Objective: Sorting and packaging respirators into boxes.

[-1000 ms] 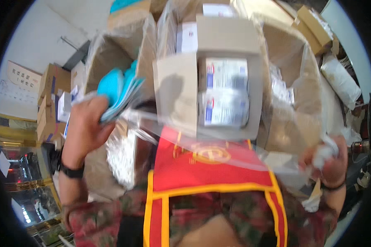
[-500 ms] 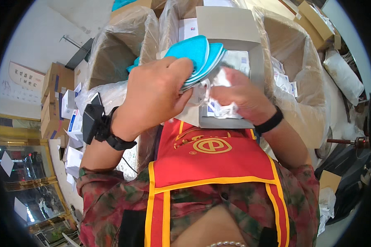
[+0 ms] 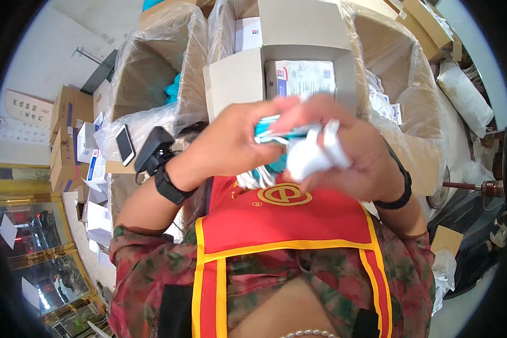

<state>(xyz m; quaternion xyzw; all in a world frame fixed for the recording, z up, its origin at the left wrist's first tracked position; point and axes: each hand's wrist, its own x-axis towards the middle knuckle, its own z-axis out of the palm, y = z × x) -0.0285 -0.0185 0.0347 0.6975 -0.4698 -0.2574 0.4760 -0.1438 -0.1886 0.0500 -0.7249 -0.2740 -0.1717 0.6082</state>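
Note:
In front of my chest my left hand (image 3: 228,141) is closed on a small stack of teal folded face masks (image 3: 277,165). White ear loops (image 3: 257,178) hang in a bunch below the stack. My right hand (image 3: 361,155), smeared by motion, meets the left at the top of the masks. Its fingers are closed round a crumpled white piece (image 3: 315,159), too blurred to tell whether it is a bag or a wrapper. Just beyond both hands stands an open grey carton (image 3: 298,25) with printed white packets (image 3: 307,79) inside.
Plastic-lined cardboard bins stand either side: the left bin (image 3: 146,67) holds teal masks (image 3: 173,90), the right bin (image 3: 386,48) white packets (image 3: 377,98). A phone (image 3: 125,145) lies by my left wrist. Stacked brown boxes (image 3: 67,149) are at far left.
Both hands have come lower and closer together. The mask stack has tipped from fanned and upright to mostly hidden between my fingers. The carton's packets now show more clearly.

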